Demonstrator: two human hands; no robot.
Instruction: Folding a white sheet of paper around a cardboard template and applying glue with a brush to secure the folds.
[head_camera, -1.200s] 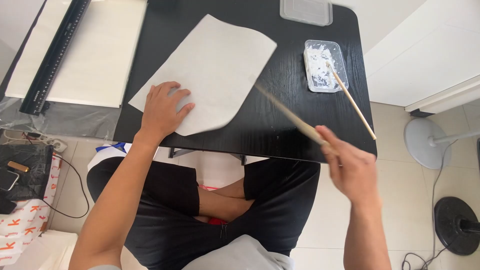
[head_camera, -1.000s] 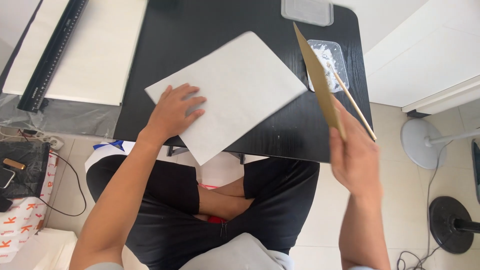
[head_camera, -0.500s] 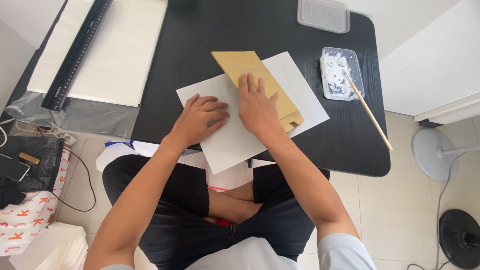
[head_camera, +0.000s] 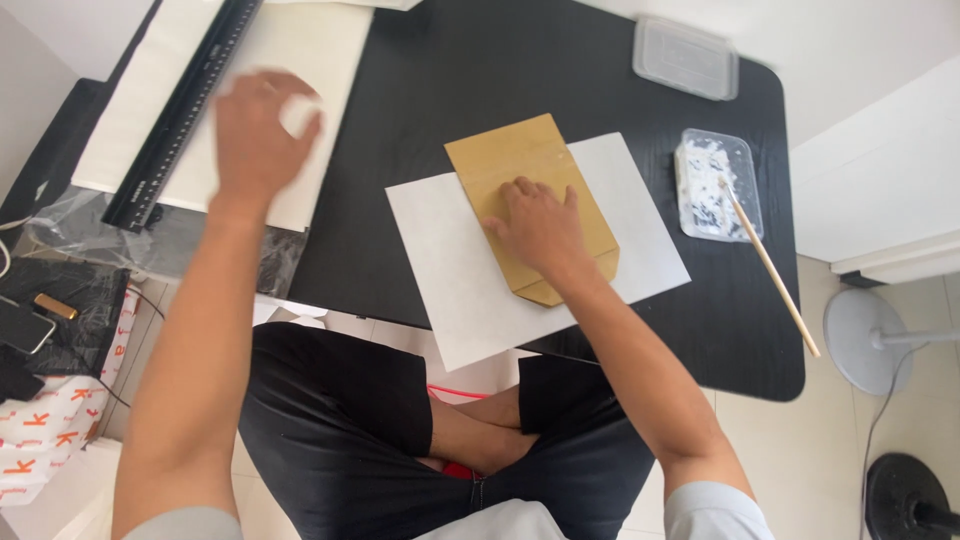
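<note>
The right hand (head_camera: 540, 225) lay flat, palm down, on a brown paper bag (head_camera: 530, 205), its fingers spread a little and pressing the bag rather than gripping it. The bag lay tilted on a white sheet of paper (head_camera: 470, 290), its pointed flap end toward the near edge of the black table (head_camera: 430, 80). The sheet itself sat at an angle near the middle of the table, and its near corner hung out past the table's near edge, above the person's lap.

The left hand (head_camera: 255, 125) was raised over the far left part of the table, blurred, with its fingers curled loosely and apart; it held nothing that could be made out. Under it lay a large cream board (head_camera: 330, 60), and a long black ruler (head_camera: 185, 105) ran slantwise along that board's left side.

To the right of the sheet stood a small clear tray (head_camera: 715, 185) with white paste in it, and a thin wooden stick (head_camera: 770, 265) rested with one end in the tray and the other reaching toward the table's near right corner. At the far right corner lay a clear plastic lid (head_camera: 685, 60). The person sat cross-legged in black shorts (head_camera: 340, 430) on a tiled floor.
</note>
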